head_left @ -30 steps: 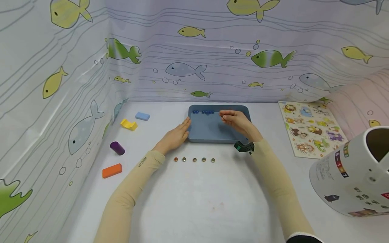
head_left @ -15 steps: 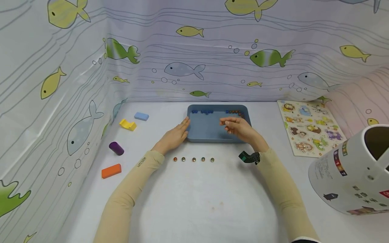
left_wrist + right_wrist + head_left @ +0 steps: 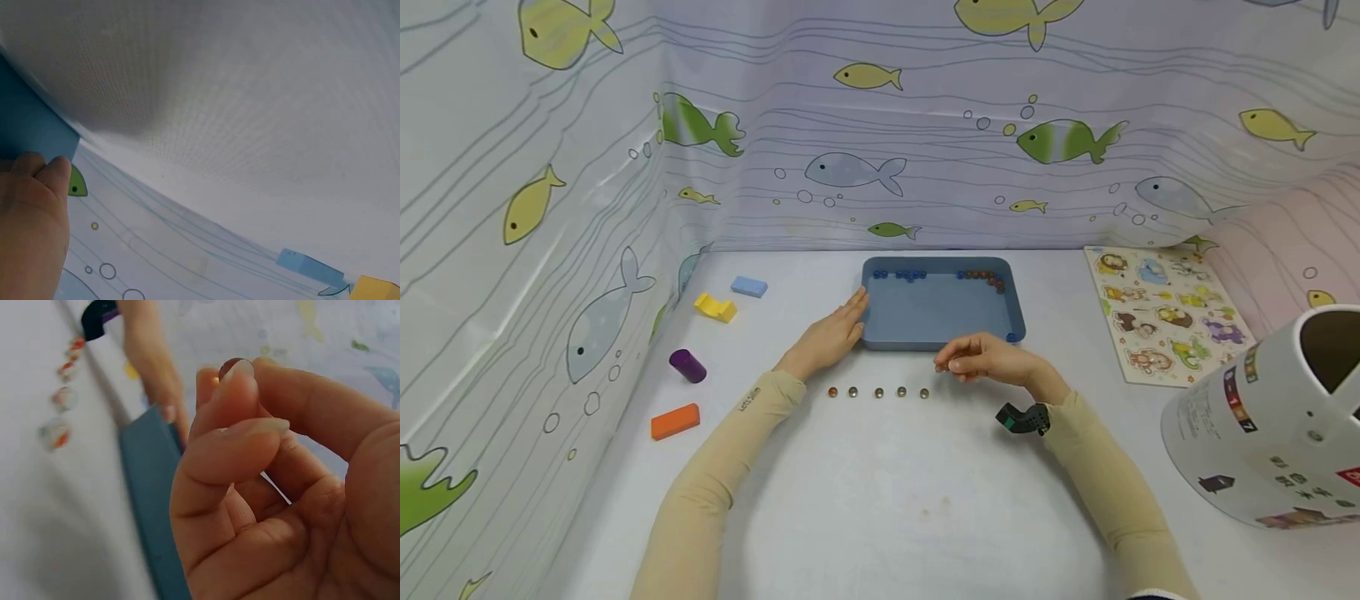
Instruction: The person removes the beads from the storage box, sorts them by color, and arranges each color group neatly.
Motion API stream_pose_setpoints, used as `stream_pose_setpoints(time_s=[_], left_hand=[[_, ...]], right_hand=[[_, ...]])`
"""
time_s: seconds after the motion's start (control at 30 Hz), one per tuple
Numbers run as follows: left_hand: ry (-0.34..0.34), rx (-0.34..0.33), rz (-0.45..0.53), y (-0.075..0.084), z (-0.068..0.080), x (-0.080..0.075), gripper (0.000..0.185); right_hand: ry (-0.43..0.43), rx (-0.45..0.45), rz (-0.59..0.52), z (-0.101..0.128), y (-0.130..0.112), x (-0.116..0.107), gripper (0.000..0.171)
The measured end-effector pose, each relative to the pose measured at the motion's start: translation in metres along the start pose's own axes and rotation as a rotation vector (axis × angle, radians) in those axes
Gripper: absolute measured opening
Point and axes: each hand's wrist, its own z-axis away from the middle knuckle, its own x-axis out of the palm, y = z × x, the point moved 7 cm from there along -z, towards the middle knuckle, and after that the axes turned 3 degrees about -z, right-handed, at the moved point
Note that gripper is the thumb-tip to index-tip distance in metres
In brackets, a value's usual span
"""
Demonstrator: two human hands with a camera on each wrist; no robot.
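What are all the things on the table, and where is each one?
Tray: one, blue-grey, middle of the table.
Blue marbles: a few, far-left rim inside the tray; one more near the front-right corner.
Brown marbles: several, far-right corner of the tray.
Row of marbles: five, on the table in front of the tray.
Blocks: light blue, yellow, purple cylinder, orange, all at left.
Animal puzzle: one, right.
White container: one, near right.
Left hand: flat against the tray's left edge.
Right hand: pinches a marble in front of the tray.
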Motion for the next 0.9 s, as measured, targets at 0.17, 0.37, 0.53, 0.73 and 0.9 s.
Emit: stream_pose_setpoints(time_s=[0.17, 0.37, 0.53, 0.73, 0.9], left_hand=[[0.000, 0.001, 0.000, 0.001, 0.001, 0.000, 0.056], [-0.001, -0.005, -0.010, 0.000, 0.000, 0.000, 0.056], [0.008, -0.004, -0.006, 0.000, 0.000, 0.000, 0.056], [0.013, 0.000, -0.011, 0.001, 0.000, 0.000, 0.056], [0.011, 0.003, -0.015, 0.002, 0.001, -0.001, 0.056]], right_hand=[[0.054, 0.061, 0.055, 0.004, 0.024, 0.001, 0.027], [0.144, 0.079, 0.227, 0.007, 0.040, 0.003, 0.030], [0.240, 0.096, 0.350, 0.006, 0.040, 0.008, 0.024], [0.268, 0.102, 0.357, 0.002, 0.048, 0.008, 0.024], [0.259, 0.109, 0.361, 0.002, 0.048, 0.008, 0.023]])
